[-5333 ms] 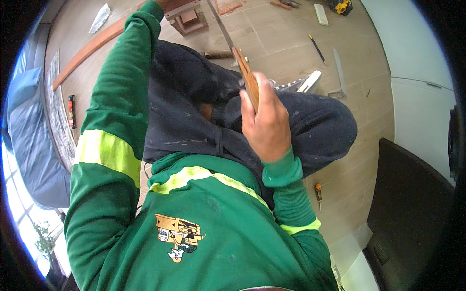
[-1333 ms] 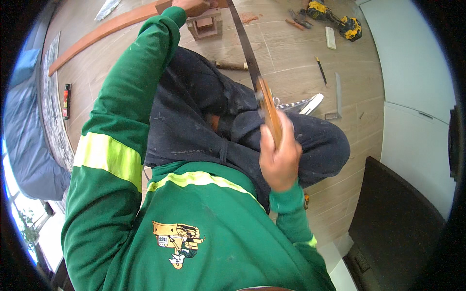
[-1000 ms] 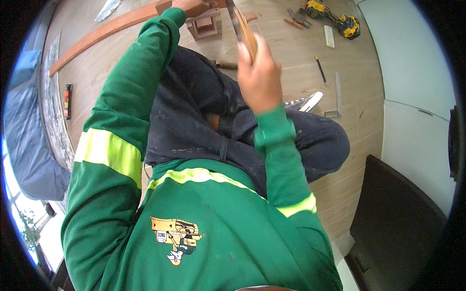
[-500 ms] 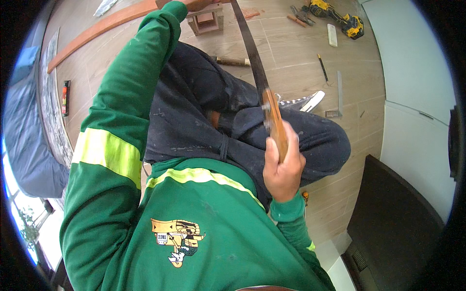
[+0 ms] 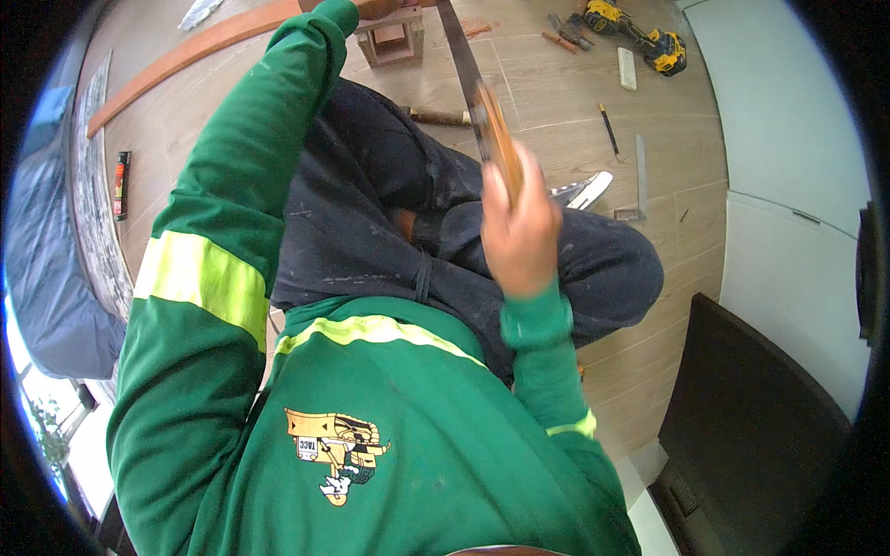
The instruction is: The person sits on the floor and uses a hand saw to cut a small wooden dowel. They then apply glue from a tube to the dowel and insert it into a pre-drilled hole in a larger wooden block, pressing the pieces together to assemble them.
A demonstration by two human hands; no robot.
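Observation:
In my right hand (image 5: 521, 227) is a handsaw's wooden handle (image 5: 499, 139), my fingers wrapped round it. Its long dark blade (image 5: 459, 46) runs up to the top edge, where the far end is cut off. A long reddish-brown wooden plank (image 5: 176, 67) slants in from the left to the top edge. My left hand (image 5: 375, 7) is at that edge beside the plank, over a small wooden box-like block (image 5: 394, 46); its fingers are out of the picture. Where blade and wood meet is out of view.
Near my legs lies a wooden-handled tool (image 5: 438, 116). To the right are a yellow-black power tool (image 5: 663, 51), a white bar (image 5: 628, 69), a pencil (image 5: 609, 128) and a try square (image 5: 641, 176). A dark panel (image 5: 742, 435) and white cabinets (image 5: 788, 232) border the right side.
My right hand has pushed the saw forward, up and slightly left in the picture, away from my body. My left arm has stayed nearly in place.

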